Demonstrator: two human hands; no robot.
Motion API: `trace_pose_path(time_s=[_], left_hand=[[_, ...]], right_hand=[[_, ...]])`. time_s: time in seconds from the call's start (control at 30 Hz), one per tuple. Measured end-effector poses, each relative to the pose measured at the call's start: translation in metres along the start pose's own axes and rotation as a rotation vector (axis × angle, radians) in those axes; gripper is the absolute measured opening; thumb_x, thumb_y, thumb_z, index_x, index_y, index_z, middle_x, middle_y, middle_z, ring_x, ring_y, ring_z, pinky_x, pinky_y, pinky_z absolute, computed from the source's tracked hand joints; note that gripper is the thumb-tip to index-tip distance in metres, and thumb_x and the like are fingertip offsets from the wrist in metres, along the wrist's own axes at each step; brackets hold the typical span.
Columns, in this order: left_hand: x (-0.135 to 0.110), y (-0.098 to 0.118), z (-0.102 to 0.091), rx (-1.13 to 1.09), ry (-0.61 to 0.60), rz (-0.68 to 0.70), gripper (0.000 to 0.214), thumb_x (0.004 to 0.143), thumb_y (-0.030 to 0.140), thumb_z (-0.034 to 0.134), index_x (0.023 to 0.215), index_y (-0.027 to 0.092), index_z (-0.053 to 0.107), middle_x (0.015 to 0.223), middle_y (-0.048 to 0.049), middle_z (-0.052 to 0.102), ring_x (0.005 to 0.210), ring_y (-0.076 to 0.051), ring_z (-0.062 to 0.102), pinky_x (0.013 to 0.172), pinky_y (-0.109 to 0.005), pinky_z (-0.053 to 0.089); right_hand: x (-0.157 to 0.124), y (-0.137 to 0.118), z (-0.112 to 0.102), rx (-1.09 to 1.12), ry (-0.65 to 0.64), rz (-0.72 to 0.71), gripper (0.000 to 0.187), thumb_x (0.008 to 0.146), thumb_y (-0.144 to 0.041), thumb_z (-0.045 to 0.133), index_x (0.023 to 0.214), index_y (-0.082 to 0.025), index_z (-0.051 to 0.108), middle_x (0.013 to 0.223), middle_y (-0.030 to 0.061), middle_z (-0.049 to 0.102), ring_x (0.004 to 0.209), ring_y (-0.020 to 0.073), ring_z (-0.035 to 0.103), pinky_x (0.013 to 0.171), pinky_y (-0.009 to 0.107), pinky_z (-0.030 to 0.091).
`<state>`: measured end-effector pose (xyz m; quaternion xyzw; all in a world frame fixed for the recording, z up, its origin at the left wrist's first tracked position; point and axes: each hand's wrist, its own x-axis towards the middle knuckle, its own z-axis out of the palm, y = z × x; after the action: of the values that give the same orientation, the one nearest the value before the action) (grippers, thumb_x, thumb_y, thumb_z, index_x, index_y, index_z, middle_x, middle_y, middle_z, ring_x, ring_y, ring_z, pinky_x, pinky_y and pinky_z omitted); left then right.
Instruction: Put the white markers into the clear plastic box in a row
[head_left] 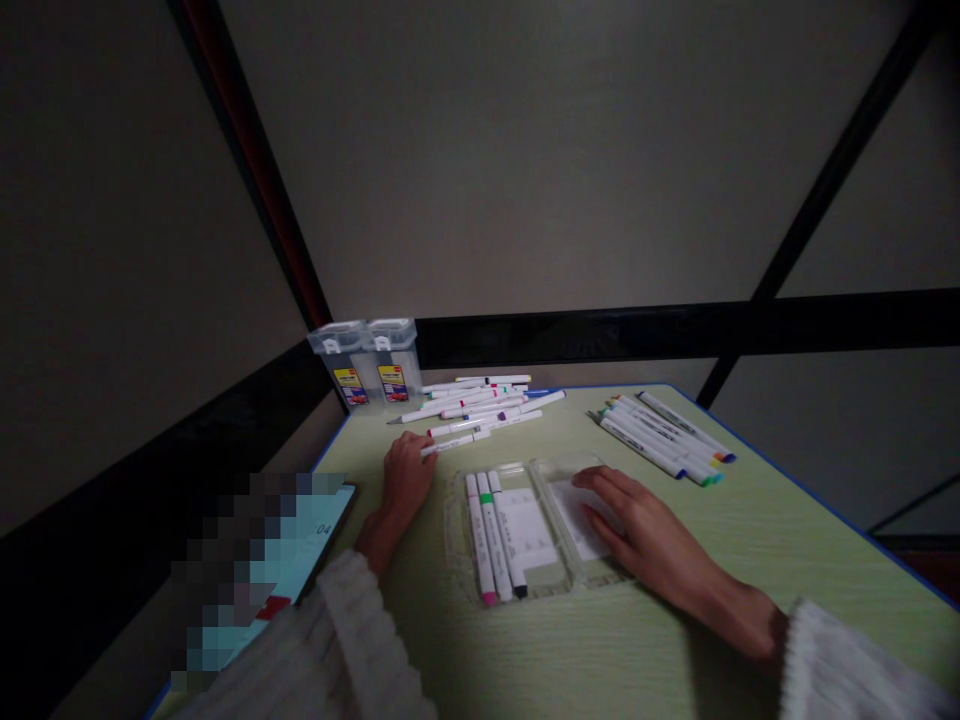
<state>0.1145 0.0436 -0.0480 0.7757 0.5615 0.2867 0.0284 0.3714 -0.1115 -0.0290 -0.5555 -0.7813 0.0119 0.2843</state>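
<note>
My left hand is at the left side of the table, its fingers closed on one end of a white marker that points right, towards the pile. My right hand lies over the right half of an open clear plastic case, fingers apart and holding nothing. In the case's left half, three white markers lie side by side: one with a pink end, one with a green band and one with a black end. A printed white paper shows beside them.
Loose white markers are heaped at the back of the table. Another group of markers lies at the right. Two clear lidded boxes stand in the back left corner by the wall. A tablet, partly pixelated, lies at the left edge.
</note>
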Motion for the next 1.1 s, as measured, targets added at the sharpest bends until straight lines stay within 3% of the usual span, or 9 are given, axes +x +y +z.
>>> trace_pose_path(time_s=[0.27,0.6,0.77,0.9,1.0,1.1], left_hand=[[0.0,0.002,-0.002,-0.034,-0.056,0.048,0.013,0.072,0.018,0.053,0.078,0.017,0.064,0.082,-0.0055,0.059,0.083,-0.018,0.054,0.079,-0.031,0.041],[-0.002,0.018,-0.006,-0.112,-0.012,0.057,0.008,0.07,0.013,0.051,0.069,0.015,0.058,0.077,-0.0047,0.058,0.08,-0.018,0.054,0.077,-0.033,0.041],[-0.004,0.037,-0.017,-0.309,-0.013,0.03,0.007,0.067,0.012,0.053,0.065,0.015,0.059,0.071,-0.0027,0.059,0.072,-0.015,0.054,0.072,-0.03,0.043],[-0.007,0.054,-0.019,-0.562,-0.047,-0.067,0.006,0.066,0.013,0.055,0.066,0.013,0.06,0.067,-0.0015,0.061,0.066,-0.013,0.055,0.066,-0.026,0.045],[-0.012,0.067,-0.019,-0.71,-0.107,-0.138,0.009,0.067,0.019,0.055,0.068,0.013,0.061,0.064,-0.0012,0.062,0.062,-0.013,0.055,0.061,-0.025,0.045],[-0.02,0.081,-0.022,-0.763,-0.136,-0.109,0.012,0.068,0.021,0.055,0.07,0.012,0.062,0.066,-0.0019,0.062,0.065,-0.014,0.056,0.061,-0.025,0.045]], right_hand=[[0.0,-0.001,0.001,0.002,-0.044,0.01,0.026,0.077,-0.011,0.041,0.1,-0.017,0.051,0.096,0.0088,0.056,0.088,0.0221,0.054,0.078,0.039,0.045],[-0.001,-0.002,0.001,-0.002,-0.033,-0.013,0.026,0.077,-0.011,0.041,0.1,-0.017,0.051,0.096,0.0087,0.057,0.089,0.0219,0.055,0.078,0.039,0.045],[0.0,-0.005,0.0,-0.015,-0.067,-0.025,0.026,0.078,-0.01,0.04,0.101,-0.016,0.05,0.098,0.01,0.056,0.091,0.0224,0.053,0.08,0.04,0.044],[0.0,-0.009,-0.002,0.0,-0.071,-0.052,0.026,0.08,-0.011,0.038,0.102,-0.015,0.05,0.099,0.0105,0.057,0.091,0.0218,0.054,0.08,0.04,0.045],[0.0,-0.013,-0.004,0.005,-0.061,-0.091,0.031,0.082,-0.013,0.037,0.112,-0.016,0.047,0.106,0.0108,0.056,0.098,0.0216,0.053,0.085,0.041,0.044],[-0.001,-0.017,-0.005,0.01,-0.065,-0.124,0.041,0.083,-0.016,0.037,0.124,-0.017,0.037,0.117,0.0113,0.052,0.107,0.0216,0.048,0.091,0.041,0.04]])
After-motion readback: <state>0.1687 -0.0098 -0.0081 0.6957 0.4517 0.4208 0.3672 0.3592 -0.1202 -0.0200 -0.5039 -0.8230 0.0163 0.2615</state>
